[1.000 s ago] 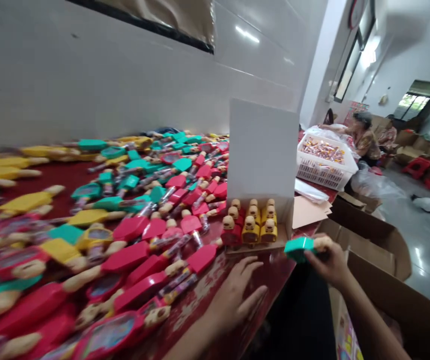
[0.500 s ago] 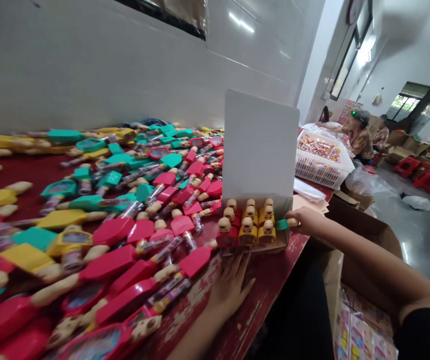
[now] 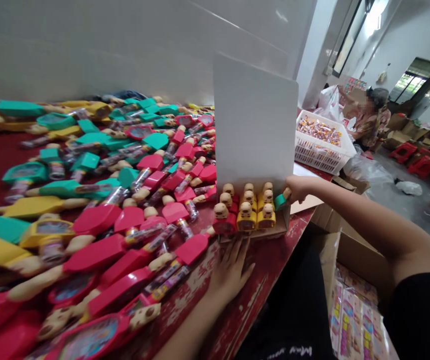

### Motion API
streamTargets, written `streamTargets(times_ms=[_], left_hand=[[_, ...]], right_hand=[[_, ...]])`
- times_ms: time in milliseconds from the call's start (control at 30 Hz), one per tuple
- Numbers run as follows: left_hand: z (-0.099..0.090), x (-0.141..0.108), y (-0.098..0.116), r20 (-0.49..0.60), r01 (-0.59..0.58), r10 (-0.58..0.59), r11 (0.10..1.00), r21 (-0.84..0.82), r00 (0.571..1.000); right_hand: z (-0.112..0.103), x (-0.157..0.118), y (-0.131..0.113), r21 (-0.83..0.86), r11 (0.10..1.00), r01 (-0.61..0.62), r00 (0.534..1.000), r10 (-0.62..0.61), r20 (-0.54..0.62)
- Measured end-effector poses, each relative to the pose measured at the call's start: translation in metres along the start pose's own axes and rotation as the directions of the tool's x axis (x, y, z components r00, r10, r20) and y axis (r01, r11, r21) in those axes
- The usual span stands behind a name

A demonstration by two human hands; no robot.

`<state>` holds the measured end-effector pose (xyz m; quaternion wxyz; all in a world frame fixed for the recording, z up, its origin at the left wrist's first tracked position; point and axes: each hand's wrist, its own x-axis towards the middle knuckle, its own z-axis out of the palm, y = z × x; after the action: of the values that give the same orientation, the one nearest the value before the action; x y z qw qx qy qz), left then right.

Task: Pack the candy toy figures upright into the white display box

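A display box [image 3: 255, 120] with a tall grey-white back panel stands on the red table [image 3: 215, 320]. Inside it are rows of toys with beige animal heads, red ones [image 3: 225, 223] at the left and yellow ones [image 3: 247, 220] beside them. My right hand [image 3: 298, 190] pinches a green toy [image 3: 280, 201] by its beige head, tilted at the box's right end. Flat on the table, fingers spread, my left hand [image 3: 232, 270] touches the box's front edge and holds nothing.
Many pink, green and yellow toys [image 3: 111, 255] cover the table's left side. Behind the box is a white basket [image 3: 322, 142] of small wrapped items. Cartons [image 3: 353, 240] with printed packs stand below at the right. Another person [image 3: 372, 112] sits farther back.
My right hand has brought the green toy closer to the box's right end, and the toy has tilted from near horizontal to more upright. The camera view has shifted slightly.
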<state>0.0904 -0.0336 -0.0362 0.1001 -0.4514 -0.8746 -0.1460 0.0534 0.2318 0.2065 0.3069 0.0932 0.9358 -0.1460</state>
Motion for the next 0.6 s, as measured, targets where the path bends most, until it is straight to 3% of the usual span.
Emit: streamTargets(times_ms=[233,333,400,467,600], left_hand=[[-0.004,0.003,0.002,0.065,0.049,-0.045,0.996,-0.072,0.997],[0.000,0.001,0.001,0.046,0.031,-0.028,0.997,-0.067,0.999],[0.004,-0.001,0.000,0.022,0.016,-0.015,0.999,-0.049,1.000],[0.008,-0.002,-0.002,0.003,0.001,-0.001,0.999,-0.037,1.000],[0.013,-0.003,-0.004,-0.053,-0.023,0.023,1.000,-0.013,0.998]], right_hand=[[-0.001,0.007,0.012,-0.046,0.998,0.035,0.994,-0.040,-0.105],[0.002,0.006,0.008,-0.074,0.996,-0.041,0.972,0.023,-0.232],[0.008,0.001,0.007,-0.098,0.995,-0.031,0.940,-0.004,-0.342],[0.016,-0.004,0.009,-0.134,0.991,-0.021,0.872,-0.048,-0.488],[0.031,-0.008,0.024,-0.033,0.995,0.099,0.652,-0.090,-0.753]])
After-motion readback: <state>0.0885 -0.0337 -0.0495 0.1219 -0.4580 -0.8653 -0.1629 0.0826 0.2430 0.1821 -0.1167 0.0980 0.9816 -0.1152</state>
